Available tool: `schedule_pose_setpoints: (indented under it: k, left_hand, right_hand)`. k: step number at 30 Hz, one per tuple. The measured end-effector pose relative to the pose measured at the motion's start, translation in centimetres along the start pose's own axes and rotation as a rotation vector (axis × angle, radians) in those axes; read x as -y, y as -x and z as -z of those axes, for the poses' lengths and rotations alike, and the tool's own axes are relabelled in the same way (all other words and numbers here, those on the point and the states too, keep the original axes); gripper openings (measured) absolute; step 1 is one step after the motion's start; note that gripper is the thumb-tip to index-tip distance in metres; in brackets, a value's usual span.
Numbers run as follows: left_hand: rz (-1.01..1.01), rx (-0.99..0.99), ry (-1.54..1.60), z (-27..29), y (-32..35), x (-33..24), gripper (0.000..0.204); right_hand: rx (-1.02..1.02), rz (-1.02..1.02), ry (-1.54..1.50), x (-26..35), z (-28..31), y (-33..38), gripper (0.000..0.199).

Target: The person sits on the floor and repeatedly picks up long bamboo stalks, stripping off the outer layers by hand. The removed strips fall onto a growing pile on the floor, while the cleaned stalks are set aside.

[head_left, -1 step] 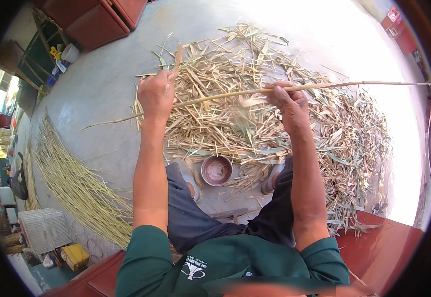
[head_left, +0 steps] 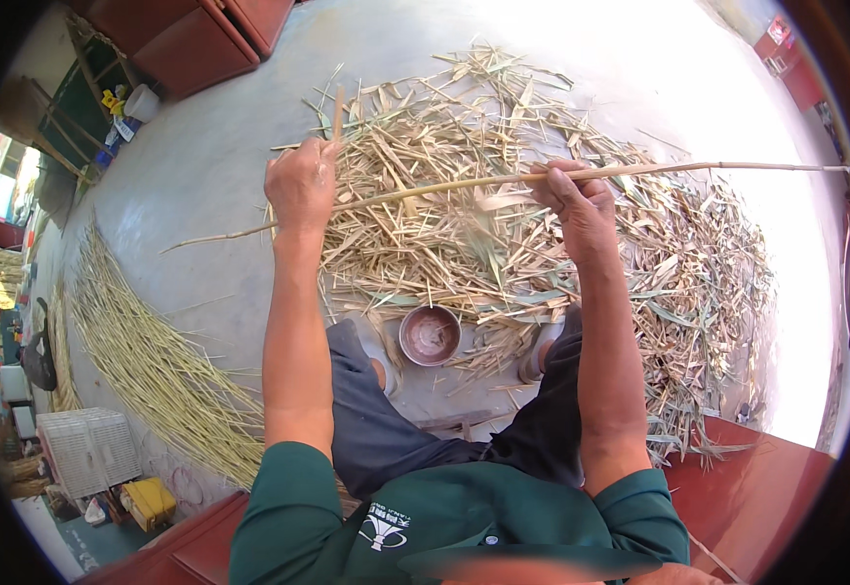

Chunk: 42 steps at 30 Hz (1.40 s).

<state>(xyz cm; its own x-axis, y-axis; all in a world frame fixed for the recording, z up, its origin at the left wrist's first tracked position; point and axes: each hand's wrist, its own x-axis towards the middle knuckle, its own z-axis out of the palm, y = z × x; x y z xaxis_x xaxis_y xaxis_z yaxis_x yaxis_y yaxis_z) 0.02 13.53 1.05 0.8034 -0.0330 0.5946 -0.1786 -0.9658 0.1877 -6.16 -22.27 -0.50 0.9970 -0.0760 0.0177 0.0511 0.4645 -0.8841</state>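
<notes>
A long, thin reed stalk (head_left: 434,187) stretches across in front of me, level with my chest and slightly bowed. My left hand (head_left: 300,187) makes a fist around its left part, and a flat tan strip (head_left: 338,109) sticks up out of that fist. Farther right, my right hand (head_left: 581,207) pinches the stalk between thumb and fingers. The stalk's thin ends reach out beyond both hands. Below lies a wide pile of dry husks and leaves (head_left: 405,249). Between my feet stands a small round bowl (head_left: 405,341) with a pinkish, pale residue inside.
A long bundle of slender yellow-green stalks (head_left: 157,361) lies on the floor at left. Beyond it are a white wire crate (head_left: 88,453) and a yellow box (head_left: 149,503). Dark red furniture (head_left: 191,54) stands far left; a red panel (head_left: 766,478) is near right.
My left hand has shifted slightly to the left along with the tan strip. The right hand and the stalk are almost where they were.
</notes>
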Motion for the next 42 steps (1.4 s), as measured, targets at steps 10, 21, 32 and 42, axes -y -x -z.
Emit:
schedule_pose_setpoints:
  k: [10, 21, 32, 42]
  left_hand:
    - [0.081, 0.464, 0.648, 0.4, 0.0, 0.2, 0.031]
    - [-0.197, 0.347, 0.743, -1.0, 1.8, -11.8, 0.019]
    - [-0.283, 0.021, 0.591, -0.7, 1.0, -9.9, 0.023]
    - [-0.039, 0.433, 0.785, -0.6, 1.0, -6.4, 0.019]
  right_hand:
    - [0.014, 0.009, 0.021, 0.5, 0.4, -0.3, 0.021]
    - [0.032, -0.088, 0.022, -2.2, -3.4, 0.4, 0.021]
    - [0.004, -0.104, -0.009, -2.7, -3.8, -0.2, 0.021]
    - [-0.175, -0.133, -0.060, -0.9, -1.0, -1.4, 0.028]
